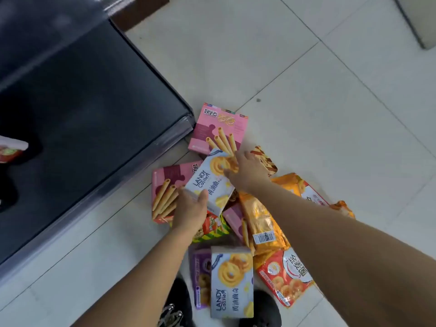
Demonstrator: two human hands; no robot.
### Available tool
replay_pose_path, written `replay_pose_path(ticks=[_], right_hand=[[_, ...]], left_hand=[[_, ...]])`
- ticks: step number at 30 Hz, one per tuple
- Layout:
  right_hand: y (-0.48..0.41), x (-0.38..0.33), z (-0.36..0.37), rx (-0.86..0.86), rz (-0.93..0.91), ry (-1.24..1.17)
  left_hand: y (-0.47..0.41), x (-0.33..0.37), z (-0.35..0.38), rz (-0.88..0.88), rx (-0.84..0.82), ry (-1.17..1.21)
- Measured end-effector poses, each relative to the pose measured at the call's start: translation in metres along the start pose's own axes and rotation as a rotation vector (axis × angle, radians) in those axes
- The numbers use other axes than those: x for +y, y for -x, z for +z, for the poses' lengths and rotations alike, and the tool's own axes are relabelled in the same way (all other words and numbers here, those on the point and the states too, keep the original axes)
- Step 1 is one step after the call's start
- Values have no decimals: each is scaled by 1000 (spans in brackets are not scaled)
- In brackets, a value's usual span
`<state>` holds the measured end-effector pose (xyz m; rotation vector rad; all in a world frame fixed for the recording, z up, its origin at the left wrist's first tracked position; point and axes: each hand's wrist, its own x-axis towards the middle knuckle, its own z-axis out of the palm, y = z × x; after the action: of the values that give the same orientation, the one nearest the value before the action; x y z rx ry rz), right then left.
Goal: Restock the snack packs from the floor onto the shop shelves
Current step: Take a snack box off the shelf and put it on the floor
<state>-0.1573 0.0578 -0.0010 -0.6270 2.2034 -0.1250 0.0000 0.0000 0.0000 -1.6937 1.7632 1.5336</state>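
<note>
Head view looks straight down on my two bare arms reaching into a heap of snack packs on the pale tiled floor (306, 95). I take the white Landy Castle box (207, 182) as my landmark: it lies tilted on top of the heap, with both my hands on it.

My left hand (191, 208) grips the box's near corner; the thumb (203, 197) is pressed on its printed face and the other fingers wrap under the edge, out of my sight. My right hand (247, 171) lies on the far end of the box with its fingers spread and lightly curled over the biscuit picture, touching the top; I cannot tell whether they are clamped round the edge or only resting.

Beyond the box lies a pink wafer-roll box (219, 128), flat on the tiles. A second pink box (165, 192) lies just left of it, partly under my left hand. Right of the box are orange foil bags (262, 223), overlapping each other. Nearer to me than the box lies a second Landy Castle box (232, 282), beside a purple pack (200, 274) and a red biscuit bag (285, 277). Far left of the box runs a dark shelf (89, 109), its corner close to the first pink box.
</note>
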Motion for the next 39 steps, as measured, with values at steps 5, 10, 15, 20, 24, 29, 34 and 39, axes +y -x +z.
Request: replay_pose_path(ticks=[5, 10, 15, 20, 24, 29, 34, 39], right_hand=[[-10, 0, 11, -123, 141, -319], [34, -4, -12, 87, 107, -284], [92, -21, -44, 118, 103, -336], [165, -61, -85, 188, 69, -482], [225, -101, -122, 205, -2, -549], [295, -152, -156, 196, -158, -511], [363, -203, -175, 163, -339, -390], [429, -262, -179, 107, -529, -319]], left_hand=[[-4, 6, 4, -174, -59, 366], [32, 19, -27, -89, -44, 302], [89, 47, -69, 21, -10, 238], [157, 74, -120, 56, 43, 251], [216, 88, -159, 54, 168, 346], [288, 92, -206, 50, 324, 503], [365, 85, -252, -2, 455, 652], [439, 61, -299, 2, 611, 823]])
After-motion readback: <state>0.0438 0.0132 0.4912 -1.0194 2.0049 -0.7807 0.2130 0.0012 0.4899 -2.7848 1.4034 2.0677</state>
